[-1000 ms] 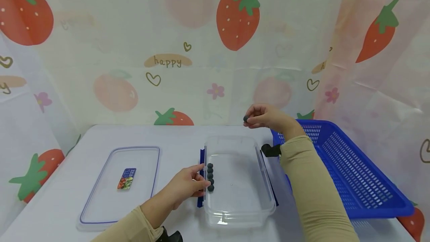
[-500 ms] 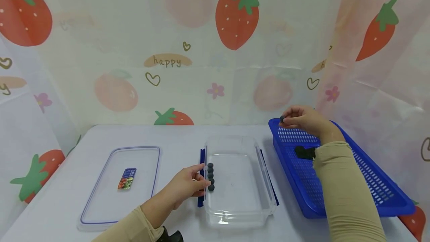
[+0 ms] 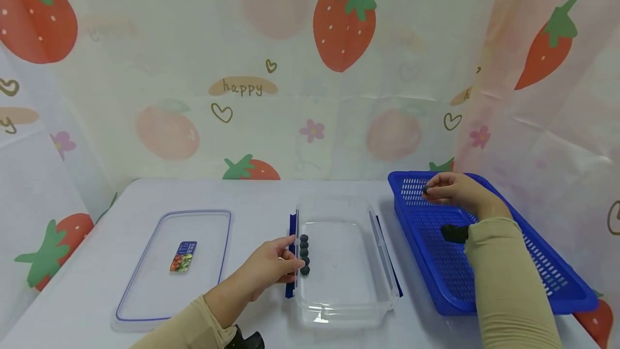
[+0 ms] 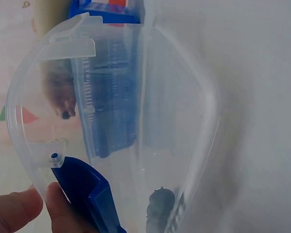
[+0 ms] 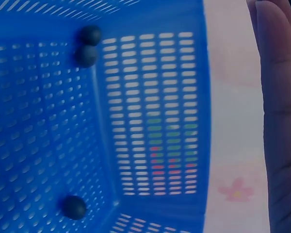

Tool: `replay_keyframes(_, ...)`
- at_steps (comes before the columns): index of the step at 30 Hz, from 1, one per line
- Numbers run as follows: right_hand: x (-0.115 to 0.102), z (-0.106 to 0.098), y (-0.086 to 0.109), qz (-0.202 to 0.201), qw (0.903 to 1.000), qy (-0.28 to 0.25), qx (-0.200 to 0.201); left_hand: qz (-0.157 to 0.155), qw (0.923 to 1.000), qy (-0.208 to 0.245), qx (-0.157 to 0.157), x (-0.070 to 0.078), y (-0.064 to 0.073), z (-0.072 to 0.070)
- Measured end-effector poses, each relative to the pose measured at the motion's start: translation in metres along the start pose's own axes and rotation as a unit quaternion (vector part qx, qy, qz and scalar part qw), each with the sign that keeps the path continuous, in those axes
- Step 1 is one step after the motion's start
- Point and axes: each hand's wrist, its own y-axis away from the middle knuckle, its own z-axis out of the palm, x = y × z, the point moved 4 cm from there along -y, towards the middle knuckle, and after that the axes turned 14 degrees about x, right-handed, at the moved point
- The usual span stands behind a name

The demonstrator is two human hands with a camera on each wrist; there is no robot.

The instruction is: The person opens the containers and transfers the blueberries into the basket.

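Observation:
My left hand (image 3: 268, 265) pinches the left wall of a clear plastic box (image 3: 349, 306), thumb on the inner side and fingers outside. Just by the thumb, several dark round blueberries (image 3: 304, 245) sit in a row along that wall. Over the far end of a blue mesh basket (image 3: 438, 298), my right hand (image 3: 457, 195) holds one blueberry (image 3: 425, 190) between thumb and fingertips. Inside the basket, the right wrist view shows two blueberries (image 5: 86, 56) touching at a corner and a single blueberry (image 5: 74, 208) farther along the floor.
A clear lid (image 3: 145, 295) with a blue seal and a printed label lies flat left of the box. Blue clips (image 3: 290, 255) hang at the box's sides. Behind the white table (image 3: 261, 203) stands a strawberry-print curtain (image 3: 290, 42).
My right hand has moved right from beyond the box, then down over the basket, still holding the blueberry. The left hand and the row of blueberries stay put.

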Motion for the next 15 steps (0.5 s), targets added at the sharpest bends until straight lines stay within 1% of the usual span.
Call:
replay_keyframes(4,0.007,-0.001,0.001,0.007,1.0000,-0.002,0.002,0.002,1.0000,0.000,0.000,0.001,0.000,0.000)
replay_keyframes(7,0.012,-0.002,0.001,0.008,0.9999,0.013,0.002,0.001,1.0000,0.000,0.001,0.001,0.001,0.000)
replay_keyframes(11,0.022,-0.002,0.002,0.024,0.9989,0.041,0.002,-0.001,1.0000,-0.002,0.003,0.001,0.001,0.000)
replay_keyframes(15,0.029,0.000,0.003,0.041,0.9979,0.050,-0.002,-0.001,1.0000,-0.002,0.004,0.001,0.001,0.000)
